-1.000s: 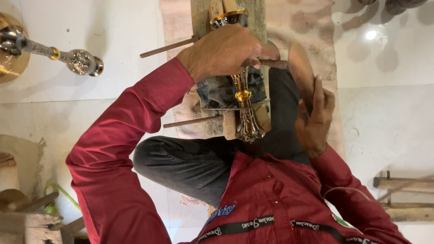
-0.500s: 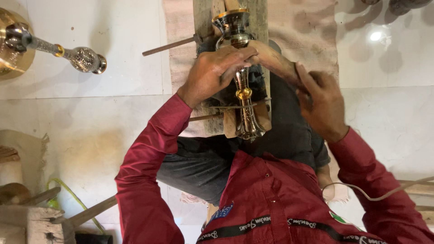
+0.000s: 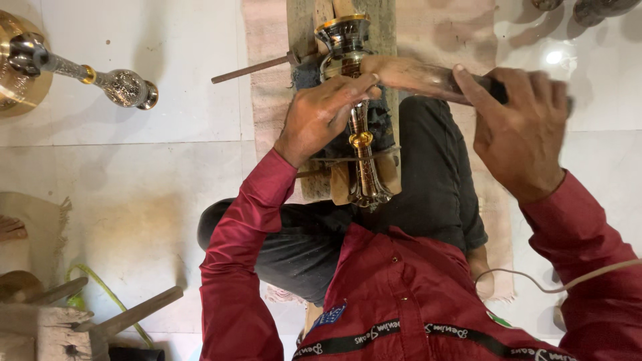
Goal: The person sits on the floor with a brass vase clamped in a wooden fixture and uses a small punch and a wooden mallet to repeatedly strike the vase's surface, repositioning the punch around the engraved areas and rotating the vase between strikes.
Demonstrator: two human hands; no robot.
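The ornate metal stem (image 3: 358, 120) lies on the wooden block (image 3: 304, 40) over the lap, left hand (image 3: 321, 117) now pinning it, right hand (image 3: 518, 134) newly clamped on a dark-handled tool (image 3: 428, 77).

White tiled floor (image 3: 167, 194), shiny in spots. On it, a pale cloth mat (image 3: 267, 100) with a wooden block (image 3: 304, 27) on top (a thin metal rod (image 3: 251, 68) sticking out to the side). Off at the far edge, a shiny brass piece (image 3: 80, 73) lying on its side. Down in the corner, a hammer (image 3: 127, 317), a green hose (image 3: 110, 294), maybe some wood scraps (image 3: 40, 331).
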